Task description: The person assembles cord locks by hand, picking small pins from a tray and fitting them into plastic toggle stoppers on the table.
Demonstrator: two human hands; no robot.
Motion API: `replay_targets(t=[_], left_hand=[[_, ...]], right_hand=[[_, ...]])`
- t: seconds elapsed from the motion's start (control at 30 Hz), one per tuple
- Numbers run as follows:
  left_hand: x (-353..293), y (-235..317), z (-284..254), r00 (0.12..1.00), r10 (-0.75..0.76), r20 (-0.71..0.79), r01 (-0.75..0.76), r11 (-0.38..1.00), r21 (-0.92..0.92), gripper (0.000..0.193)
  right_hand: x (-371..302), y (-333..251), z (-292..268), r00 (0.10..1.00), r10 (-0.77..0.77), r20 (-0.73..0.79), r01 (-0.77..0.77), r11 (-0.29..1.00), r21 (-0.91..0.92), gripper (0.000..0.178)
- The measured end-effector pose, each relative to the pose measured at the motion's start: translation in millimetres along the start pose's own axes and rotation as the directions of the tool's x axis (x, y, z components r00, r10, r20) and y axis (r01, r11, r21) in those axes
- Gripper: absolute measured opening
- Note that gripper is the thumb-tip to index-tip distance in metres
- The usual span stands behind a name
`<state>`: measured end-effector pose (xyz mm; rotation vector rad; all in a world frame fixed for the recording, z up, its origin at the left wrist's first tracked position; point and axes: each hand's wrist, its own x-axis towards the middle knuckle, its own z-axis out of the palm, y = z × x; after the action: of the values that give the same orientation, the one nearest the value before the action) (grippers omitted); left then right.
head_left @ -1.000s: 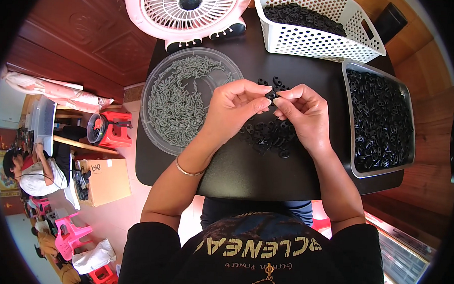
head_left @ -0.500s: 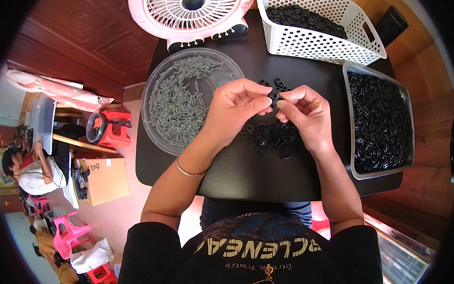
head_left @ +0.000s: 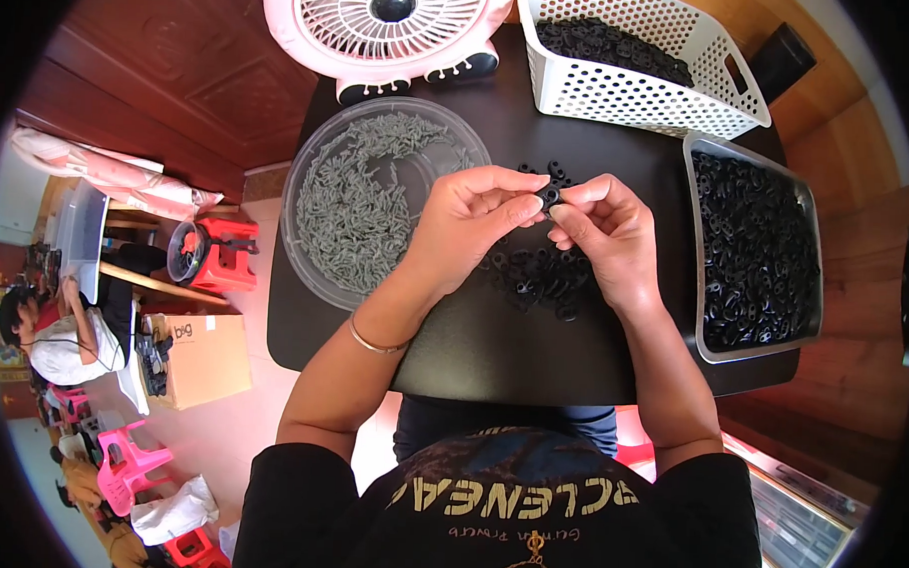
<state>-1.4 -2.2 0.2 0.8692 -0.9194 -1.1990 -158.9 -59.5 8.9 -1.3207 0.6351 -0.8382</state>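
Observation:
A small black plastic piece with holes [head_left: 549,195] is pinched between my two hands, above the middle of the table. My left hand [head_left: 459,224] grips its left side with thumb and forefinger. From the right, my right hand [head_left: 616,240] closes thumb and forefinger on its other edge; the fingertips partly hide it. Similar loose black pieces [head_left: 540,279] lie heaped under my hands, with several more just beyond. Beside my left hand stands a round clear tub [head_left: 294,243] of small grey-green, peg-like pieces, their exact kind unclear.
A metal tray [head_left: 697,282] of black pieces sits at the right table edge. A white perforated basket [head_left: 621,102] holding more stands at the far right, a pink fan [head_left: 293,28] at the far left. Off to the left, another person [head_left: 67,346] sits by a cardboard box [head_left: 212,361].
The black piece has turned slightly between my fingertips, and my right thumb has shifted a little lower on it. The whole view has moved slightly.

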Motion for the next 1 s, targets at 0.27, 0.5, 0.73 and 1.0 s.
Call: replay_targets(t=[0.27, 0.5, 0.73, 1.0], left_hand=[[-0.1, 0.3, -3.0, 0.995, -0.097, -0.026, 0.093, 0.989, -0.116, 0.012], [0.1, 0.6, -5.2, 0.993, -0.116, 0.031, 0.118, 0.987, -0.109, 0.011], [-0.6, 2.0, -4.7, 0.989, -0.143, 0.039, 0.146, 0.983, -0.113, 0.009], [-0.9, -0.3, -6.1, 0.991, -0.124, 0.041, 0.128, 0.986, -0.104, 0.008]], right_hand=[[-1.9, 0.0, 3.4, 0.997, -0.074, 0.014, 0.076, 0.986, -0.146, 0.027], [-0.6, 7.1, 3.2, 0.979, -0.191, 0.07, 0.202, 0.949, -0.241, 0.036], [-0.4, 11.0, 1.3, 0.976, -0.21, 0.061, 0.219, 0.94, -0.262, 0.033], [-0.2, 15.2, 2.1, 0.963, -0.266, 0.05, 0.268, 0.907, -0.324, 0.031]])
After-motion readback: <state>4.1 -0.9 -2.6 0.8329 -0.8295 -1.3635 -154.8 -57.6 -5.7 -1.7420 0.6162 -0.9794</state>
